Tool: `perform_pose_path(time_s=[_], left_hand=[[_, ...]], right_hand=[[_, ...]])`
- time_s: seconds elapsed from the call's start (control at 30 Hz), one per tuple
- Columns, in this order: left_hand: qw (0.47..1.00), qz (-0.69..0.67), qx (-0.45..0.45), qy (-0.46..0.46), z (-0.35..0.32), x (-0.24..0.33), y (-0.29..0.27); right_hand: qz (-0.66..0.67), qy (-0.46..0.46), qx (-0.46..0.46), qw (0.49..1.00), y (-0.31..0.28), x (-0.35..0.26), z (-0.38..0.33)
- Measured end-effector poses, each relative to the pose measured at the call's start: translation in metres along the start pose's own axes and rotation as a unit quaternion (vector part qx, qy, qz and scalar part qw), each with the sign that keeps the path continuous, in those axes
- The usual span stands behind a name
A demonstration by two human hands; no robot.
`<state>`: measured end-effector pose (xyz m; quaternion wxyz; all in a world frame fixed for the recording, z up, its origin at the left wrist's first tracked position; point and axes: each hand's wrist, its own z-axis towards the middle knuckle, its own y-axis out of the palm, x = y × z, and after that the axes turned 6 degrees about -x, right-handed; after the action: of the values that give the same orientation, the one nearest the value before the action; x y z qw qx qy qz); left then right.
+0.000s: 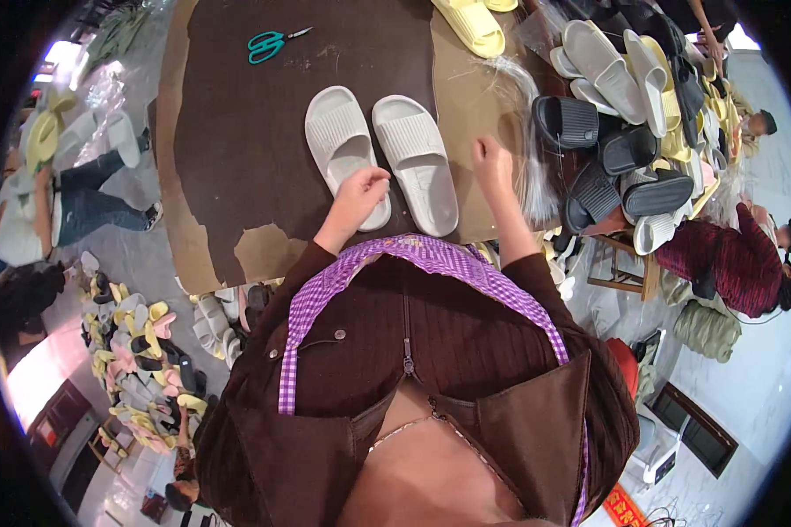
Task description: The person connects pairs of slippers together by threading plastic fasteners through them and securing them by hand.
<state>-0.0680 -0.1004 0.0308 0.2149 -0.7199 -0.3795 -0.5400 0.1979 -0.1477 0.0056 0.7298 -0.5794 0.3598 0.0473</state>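
Two light grey slide slippers lie side by side on the brown table cover, toes away from me: the left slipper (337,123) and the right slipper (416,167). My left hand (359,204) is over the heel of the left slipper, fingers curled together; what they hold, if anything, cannot be made out. Right of the pair, my right hand (492,164) is raised with its fingers closed, and its contents are hidden too. Beside it, a bundle of thin clear plastic strands (536,162) hangs along the table's right side.
Teal-handled scissors (267,46) lie at the far left of the table (237,149). Yellow slippers (471,25) sit at the far edge. A pile of black, white and yellow slippers (602,75) rises on the right. More slippers (141,351) cover the floor at left, where a person (105,198) stands.
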Motion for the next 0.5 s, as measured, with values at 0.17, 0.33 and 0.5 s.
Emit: perform_pose_path(time_s=[0.17,0.33,0.5], left_hand=[[0.999,-0.016,-0.032,0.037,0.01,-0.001,0.015],[0.96,0.132,-0.005,0.246,0.042,0.022,0.036],[0.885,0.284,-0.063,0.364,0.076,0.021,0.052]], right_hand=[[0.059,-0.012,-0.032,0.998,-0.011,-0.048,-0.02],[0.104,-0.077,-0.053,0.99,-0.008,-0.054,-0.024],[0.155,-0.068,-0.059,0.984,-0.002,-0.049,-0.027]])
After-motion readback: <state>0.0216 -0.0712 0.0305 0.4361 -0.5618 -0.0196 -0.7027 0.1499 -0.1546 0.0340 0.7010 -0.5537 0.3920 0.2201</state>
